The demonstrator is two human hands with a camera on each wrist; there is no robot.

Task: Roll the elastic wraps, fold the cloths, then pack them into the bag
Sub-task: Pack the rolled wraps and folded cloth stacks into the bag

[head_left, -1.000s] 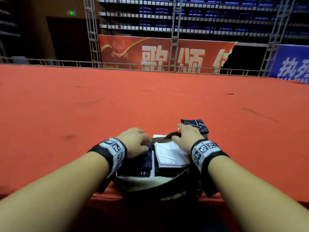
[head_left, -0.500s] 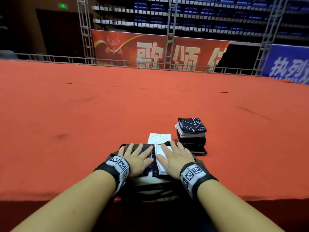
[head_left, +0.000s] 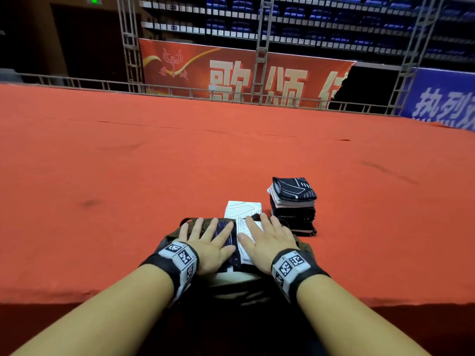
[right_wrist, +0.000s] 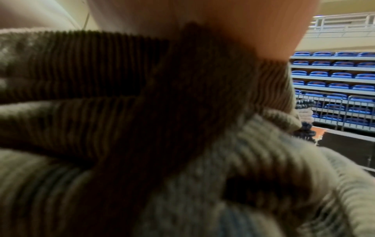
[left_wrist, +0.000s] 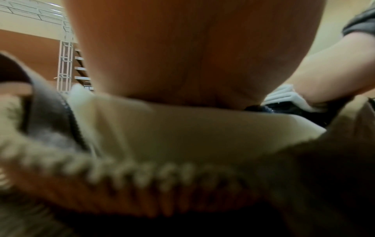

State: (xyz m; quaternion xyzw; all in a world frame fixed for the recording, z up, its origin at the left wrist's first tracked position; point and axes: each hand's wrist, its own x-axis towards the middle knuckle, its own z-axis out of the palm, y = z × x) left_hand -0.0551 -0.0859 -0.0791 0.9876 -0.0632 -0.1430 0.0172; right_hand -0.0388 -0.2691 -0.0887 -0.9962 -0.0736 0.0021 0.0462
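Both hands point(head_left: 213, 246) now flat on dark & white cloths point(head_left: 248, 224) in bag point(head_left: 304, 246).

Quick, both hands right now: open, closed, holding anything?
Left hand: open, fingers flat, pressing the dark cloth in the bag.
Right hand: open, flat on the white cloth.

An indoor sports arena or hall. Tiers of blue seats point(head_left: 318, 19) fill the top of the frame, metal truss towers point(head_left: 129, 44) and a low railing point(head_left: 180, 89) edge a wide red carpeted stage point(head_left: 231, 155), and red banner point(head_left: 231, 70) and blue banner point(head_left: 442, 98) carry large Chinese characters.
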